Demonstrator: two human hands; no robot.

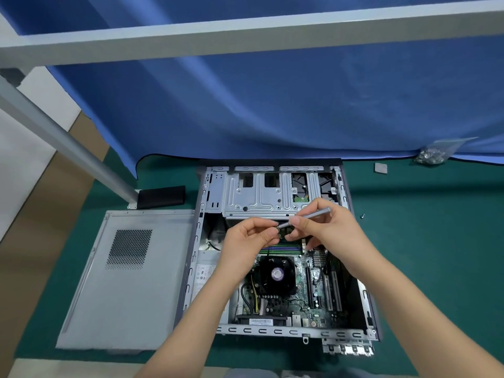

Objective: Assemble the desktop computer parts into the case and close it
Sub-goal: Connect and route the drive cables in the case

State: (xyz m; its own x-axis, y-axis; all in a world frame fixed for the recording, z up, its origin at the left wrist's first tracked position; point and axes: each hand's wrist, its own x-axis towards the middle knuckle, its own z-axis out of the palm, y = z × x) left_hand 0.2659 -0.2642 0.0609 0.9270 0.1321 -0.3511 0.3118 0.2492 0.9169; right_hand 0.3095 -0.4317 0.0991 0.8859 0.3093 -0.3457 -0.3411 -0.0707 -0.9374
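The open computer case [207,192] lies flat on the green mat, motherboard facing up, with a black CPU fan [276,274] in the middle and a silver drive cage [259,197] at the far end. Above the memory slots [281,249], my right hand [327,230] grips a slim grey screwdriver [308,216], its tip pointing left. My left hand [245,241] pinches a small part at that tip; the part is mostly hidden by my fingers. The grey side panel [128,279] lies flat to the left of the case.
A clear bag of screws [433,154] lies at the far right by the blue curtain [272,105], near a small grey square pad [380,168]. One loose screw [362,215] sits right of the case. A black foam block [161,197] and a metal frame leg [68,148] stand at left.
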